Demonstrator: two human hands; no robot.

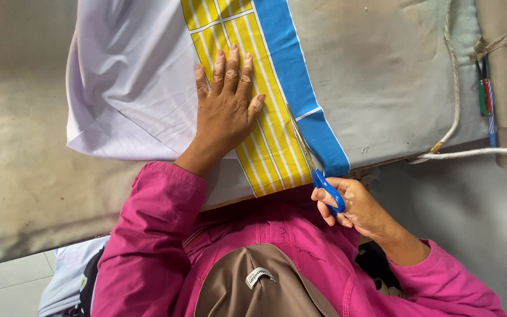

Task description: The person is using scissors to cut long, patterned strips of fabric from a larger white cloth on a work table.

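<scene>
Scissors [318, 170] clamped in my right hand [356, 208], mid-cut along the yellow-blue seam. Left hand [225, 108] lies flat, fingers together, pinning fabric [265, 135] beside the blades; next calls for steady advance.

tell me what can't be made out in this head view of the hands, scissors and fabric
- Right hand: the fingers through the blue handles of the scissors are partly hidden by the handles.
- Scissor blades: too thin to tell how far they are open.
- Striped fabric: its far end is cut off by the top edge.
- Under the left hand: the palm covers the fabric there.
- Pens at the right: too small to tell apart.
</scene>
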